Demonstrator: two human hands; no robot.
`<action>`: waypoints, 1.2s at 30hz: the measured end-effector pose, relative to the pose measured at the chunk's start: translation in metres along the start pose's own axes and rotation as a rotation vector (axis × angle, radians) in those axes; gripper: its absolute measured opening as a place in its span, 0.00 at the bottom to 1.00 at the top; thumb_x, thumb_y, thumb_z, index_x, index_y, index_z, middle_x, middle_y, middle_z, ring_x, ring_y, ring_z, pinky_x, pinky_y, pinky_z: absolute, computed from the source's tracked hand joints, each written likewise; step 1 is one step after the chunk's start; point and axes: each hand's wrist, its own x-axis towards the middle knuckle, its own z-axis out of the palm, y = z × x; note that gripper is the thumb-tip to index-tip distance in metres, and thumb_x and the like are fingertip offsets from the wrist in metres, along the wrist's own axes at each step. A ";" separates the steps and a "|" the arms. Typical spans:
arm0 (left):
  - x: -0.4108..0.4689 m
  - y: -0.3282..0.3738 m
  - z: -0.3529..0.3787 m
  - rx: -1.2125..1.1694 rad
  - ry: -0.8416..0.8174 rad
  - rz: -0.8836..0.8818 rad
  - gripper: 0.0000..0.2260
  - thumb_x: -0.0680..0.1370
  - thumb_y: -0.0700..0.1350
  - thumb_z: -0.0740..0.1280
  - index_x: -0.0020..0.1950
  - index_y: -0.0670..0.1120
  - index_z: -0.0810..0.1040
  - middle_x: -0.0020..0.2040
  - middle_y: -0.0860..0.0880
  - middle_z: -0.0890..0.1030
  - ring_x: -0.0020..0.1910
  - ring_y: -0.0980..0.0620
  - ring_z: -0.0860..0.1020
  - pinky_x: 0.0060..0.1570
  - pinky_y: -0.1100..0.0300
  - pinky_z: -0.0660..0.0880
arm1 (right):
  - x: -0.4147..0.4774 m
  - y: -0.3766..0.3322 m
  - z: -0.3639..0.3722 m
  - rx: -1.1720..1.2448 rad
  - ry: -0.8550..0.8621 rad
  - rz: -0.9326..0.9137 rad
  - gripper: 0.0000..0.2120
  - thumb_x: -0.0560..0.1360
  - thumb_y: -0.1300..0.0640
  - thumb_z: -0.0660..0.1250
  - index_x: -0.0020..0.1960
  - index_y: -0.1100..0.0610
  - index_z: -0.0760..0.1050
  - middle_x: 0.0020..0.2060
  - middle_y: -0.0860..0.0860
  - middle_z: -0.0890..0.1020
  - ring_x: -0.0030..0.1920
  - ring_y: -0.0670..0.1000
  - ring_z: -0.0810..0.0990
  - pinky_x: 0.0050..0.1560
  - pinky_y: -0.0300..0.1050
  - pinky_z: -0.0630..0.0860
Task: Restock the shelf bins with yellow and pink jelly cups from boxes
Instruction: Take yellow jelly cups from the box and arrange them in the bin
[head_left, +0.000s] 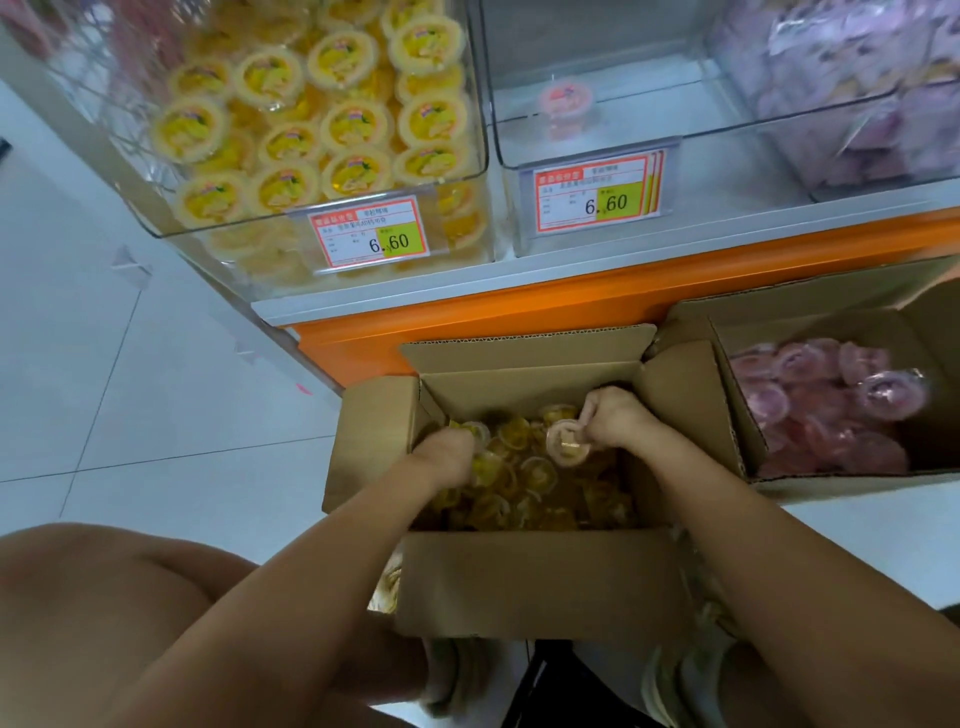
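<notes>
Both hands are down in the near box (535, 582) of yellow jelly cups (524, 467). My right hand (613, 418) has its fingers pinched on one cup (569, 441). My left hand (444, 457) digs among them, and I cannot tell its grip. The yellow bin (249, 221), far left, looks nearly full. The pink bin (587, 130) holds a single pink cup (566, 101), and the pink box (737, 405) on the right sits full, so I judge about half remains.
</notes>
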 end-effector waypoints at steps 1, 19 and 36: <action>-0.006 0.002 -0.012 -0.054 0.013 0.017 0.17 0.77 0.45 0.67 0.65 0.45 0.74 0.57 0.44 0.78 0.56 0.46 0.77 0.53 0.55 0.74 | -0.006 0.000 -0.007 0.084 -0.041 -0.004 0.08 0.73 0.62 0.70 0.50 0.63 0.80 0.45 0.57 0.83 0.43 0.51 0.81 0.48 0.46 0.80; -0.198 0.022 -0.178 -1.571 0.020 0.569 0.19 0.73 0.27 0.59 0.58 0.44 0.75 0.44 0.41 0.77 0.41 0.48 0.83 0.38 0.62 0.79 | -0.200 -0.062 -0.116 1.241 -0.154 -0.632 0.20 0.68 0.66 0.67 0.60 0.60 0.74 0.48 0.59 0.81 0.43 0.52 0.81 0.39 0.38 0.81; -0.185 -0.046 -0.284 -1.546 0.713 0.544 0.15 0.78 0.30 0.59 0.64 0.38 0.70 0.44 0.44 0.79 0.39 0.49 0.82 0.36 0.66 0.77 | -0.190 -0.224 -0.170 1.012 0.223 -0.622 0.03 0.75 0.67 0.64 0.45 0.61 0.74 0.43 0.58 0.77 0.34 0.51 0.80 0.40 0.43 0.83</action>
